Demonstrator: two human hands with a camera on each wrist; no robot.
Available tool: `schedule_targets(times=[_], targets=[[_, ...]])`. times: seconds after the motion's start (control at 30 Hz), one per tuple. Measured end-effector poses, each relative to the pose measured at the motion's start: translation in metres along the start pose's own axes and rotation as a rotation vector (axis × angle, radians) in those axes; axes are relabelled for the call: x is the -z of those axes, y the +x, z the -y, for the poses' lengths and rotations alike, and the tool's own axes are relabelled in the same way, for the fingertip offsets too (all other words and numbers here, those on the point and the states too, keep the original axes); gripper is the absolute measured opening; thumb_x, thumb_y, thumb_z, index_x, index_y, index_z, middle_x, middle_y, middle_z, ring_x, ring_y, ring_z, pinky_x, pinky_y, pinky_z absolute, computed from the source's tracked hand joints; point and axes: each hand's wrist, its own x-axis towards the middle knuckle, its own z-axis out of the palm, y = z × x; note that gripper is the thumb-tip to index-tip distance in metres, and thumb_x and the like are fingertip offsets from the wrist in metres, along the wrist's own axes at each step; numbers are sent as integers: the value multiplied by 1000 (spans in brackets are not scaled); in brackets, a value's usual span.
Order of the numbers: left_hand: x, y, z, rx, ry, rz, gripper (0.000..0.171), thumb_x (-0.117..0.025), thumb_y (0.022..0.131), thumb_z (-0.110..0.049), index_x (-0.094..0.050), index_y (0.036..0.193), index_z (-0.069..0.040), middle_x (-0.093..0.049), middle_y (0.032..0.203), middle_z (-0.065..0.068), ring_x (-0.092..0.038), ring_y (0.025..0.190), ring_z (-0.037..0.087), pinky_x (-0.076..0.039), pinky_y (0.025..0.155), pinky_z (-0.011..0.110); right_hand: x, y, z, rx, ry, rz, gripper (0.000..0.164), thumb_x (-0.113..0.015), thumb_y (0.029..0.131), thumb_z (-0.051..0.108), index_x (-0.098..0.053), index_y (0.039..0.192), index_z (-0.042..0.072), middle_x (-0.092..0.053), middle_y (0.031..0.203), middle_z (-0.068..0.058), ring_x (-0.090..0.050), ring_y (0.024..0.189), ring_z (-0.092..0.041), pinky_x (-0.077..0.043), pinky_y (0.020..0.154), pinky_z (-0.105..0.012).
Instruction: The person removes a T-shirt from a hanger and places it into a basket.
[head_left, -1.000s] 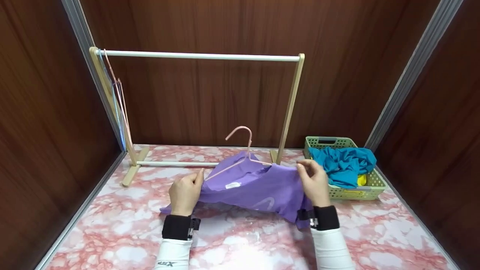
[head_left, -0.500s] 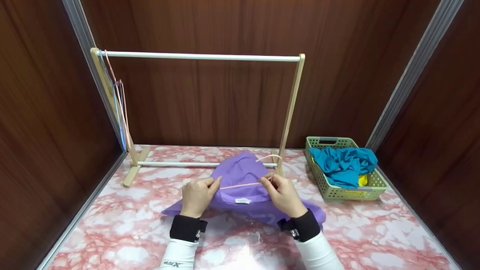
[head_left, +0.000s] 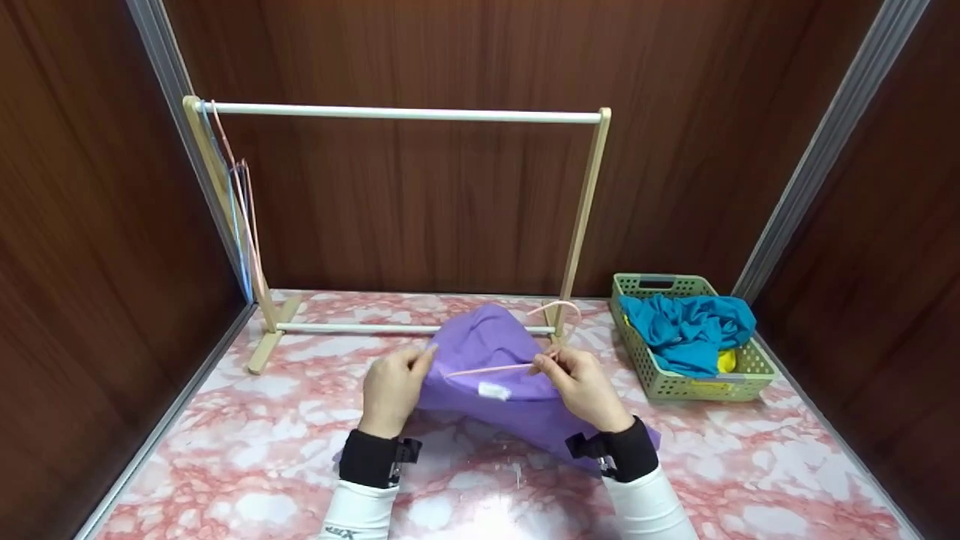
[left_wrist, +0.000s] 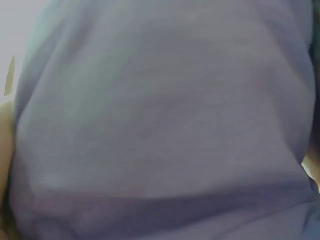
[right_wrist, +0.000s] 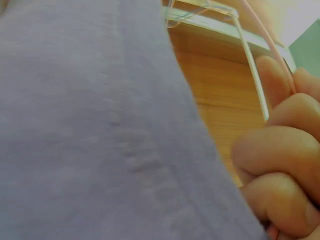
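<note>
A purple shirt (head_left: 480,341) with a white neck label (head_left: 494,391) is spread between the hands. At the left side of its neckline, my left hand (head_left: 391,391) pinches the cloth. The pink hanger (head_left: 489,370) lies partly inside the neck opening, its left arm showing and its hook pointing to the back right. My right hand (head_left: 589,386) grips it near the base of the hook; curled fingers (right_wrist: 280,155) show around it in the right wrist view. Purple cloth (left_wrist: 165,110) fills the left wrist view, hiding most of the left hand there.
Behind the shirt stands a rack with a white top rail (head_left: 405,113) and wooden posts. Several hangers (head_left: 241,217) hang at its left end. On the right, a green basket (head_left: 660,386) holds teal cloth (head_left: 686,330) and something yellow (head_left: 726,361).
My right hand has left the shirt's right shoulder and taken hold of the hanger. The hanger has tilted and shifted right, its hook now lower. My left hand has moved slightly right.
</note>
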Motion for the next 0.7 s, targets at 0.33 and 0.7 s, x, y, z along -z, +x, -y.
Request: schedule_targets(times=[0.33,0.7], targets=[[-9,6,38,-27,-44,-379,41,-71,96,-15,-51,62,-8,-48,64,5,-42,57,15,-35,51,34,11,3,-11,52,188,-206,19,-58,100,-5,-69,86,-10,-67,71,-7,-53,65,3,-42,58,-15],[-26,-3,59,191,14,-218,44,-68,100,-26,-53,63,-9,-62,72,10,-63,68,33,-46,56,44,21,9,-29,122,859,-303,28,-43,111,11,-55,85,8,-28,57,0,-19,51,-16,-11,50,-32]])
